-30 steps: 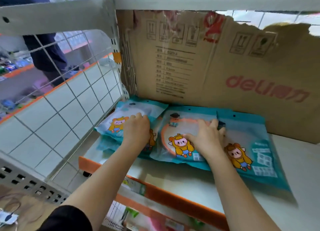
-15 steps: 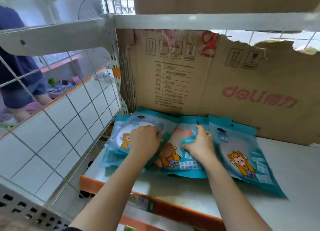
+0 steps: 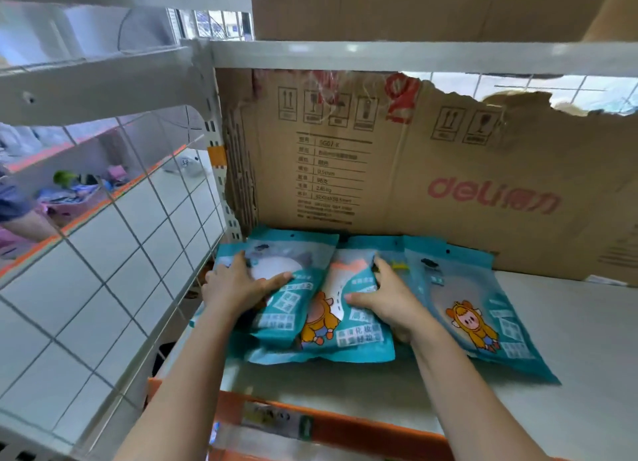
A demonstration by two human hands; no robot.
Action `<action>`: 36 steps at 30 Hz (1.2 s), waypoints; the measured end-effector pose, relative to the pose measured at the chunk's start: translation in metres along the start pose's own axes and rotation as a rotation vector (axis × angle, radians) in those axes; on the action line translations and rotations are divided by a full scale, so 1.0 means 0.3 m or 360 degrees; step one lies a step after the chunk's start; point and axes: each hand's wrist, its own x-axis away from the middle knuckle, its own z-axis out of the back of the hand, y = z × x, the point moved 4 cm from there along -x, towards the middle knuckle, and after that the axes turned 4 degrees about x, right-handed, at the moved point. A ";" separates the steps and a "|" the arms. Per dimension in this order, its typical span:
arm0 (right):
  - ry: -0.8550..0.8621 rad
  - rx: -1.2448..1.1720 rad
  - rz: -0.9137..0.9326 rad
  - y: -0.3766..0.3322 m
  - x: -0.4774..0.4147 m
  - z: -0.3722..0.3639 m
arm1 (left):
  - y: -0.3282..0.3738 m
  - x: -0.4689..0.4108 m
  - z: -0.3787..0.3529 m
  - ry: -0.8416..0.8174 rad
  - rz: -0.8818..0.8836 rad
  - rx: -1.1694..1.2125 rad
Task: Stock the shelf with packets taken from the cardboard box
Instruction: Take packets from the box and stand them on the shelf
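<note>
Three teal packets are counted on the shelf [image 3: 569, 374], in a row before one cardboard box [image 3: 448, 170]. The left packet [image 3: 286, 308] is pressed under the flat left hand [image 3: 238, 284]. The middle packet [image 3: 345, 333] is gripped by the right hand [image 3: 390, 298] (fingers curled over its right edge). The right packet [image 3: 483, 308] lies just beside. Long axes run front to back, hole ends rearward.

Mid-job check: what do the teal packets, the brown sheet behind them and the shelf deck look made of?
The teal packets: glossy plastic film; glare and a see-through window. The brown sheet: matt corrugated cardboard; torn top edge, fluted left edge. The shelf deck: smooth pale grey, probably painted metal.
</note>
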 end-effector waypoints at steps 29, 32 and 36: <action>0.0533 -0.0622 0.0187 0.118 0.285 0.171 | 0.073 0.234 0.042 0.0024 -0.0409 0.1692; 0.0630 -0.0718 0.0303 0.146 0.363 0.232 | 0.142 0.285 0.025 -0.0006 -0.0471 0.1702; 0.0802 -0.0845 0.0380 0.192 0.497 0.350 | 0.255 0.375 -0.013 -0.0078 -0.0583 0.1720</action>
